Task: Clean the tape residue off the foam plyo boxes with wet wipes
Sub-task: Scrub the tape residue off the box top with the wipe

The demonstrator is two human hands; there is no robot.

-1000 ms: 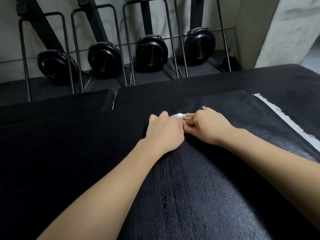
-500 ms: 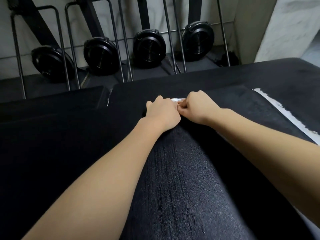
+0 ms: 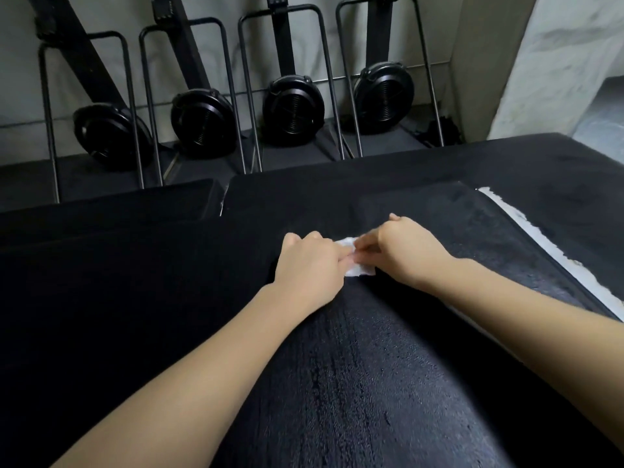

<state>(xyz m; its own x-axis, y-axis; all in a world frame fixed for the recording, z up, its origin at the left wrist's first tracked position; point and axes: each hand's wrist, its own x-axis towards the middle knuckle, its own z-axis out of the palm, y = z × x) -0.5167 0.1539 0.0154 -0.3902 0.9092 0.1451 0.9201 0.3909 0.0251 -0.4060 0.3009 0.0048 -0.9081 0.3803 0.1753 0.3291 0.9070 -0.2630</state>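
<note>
Working a small white wet wipe [image 3: 355,265] on top of the black foam plyo box [image 3: 354,383], near its far edge. Left hand [image 3: 309,265] and right hand [image 3: 401,255] both pinching the wipe w/ curled fingers — probably refolding or bunching it for a fresh face. Box surface glistening wet toward the camera, so likely wiped already. White tape residue [image 3: 547,244] running along the right edge — prob. next. Round black machines [image 3: 293,110] standing behind.

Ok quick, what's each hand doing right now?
Left hand: fingers curled, pinching the white wipe on the black foam box.
Right hand: fingers curled, pinching the same wipe.
</note>
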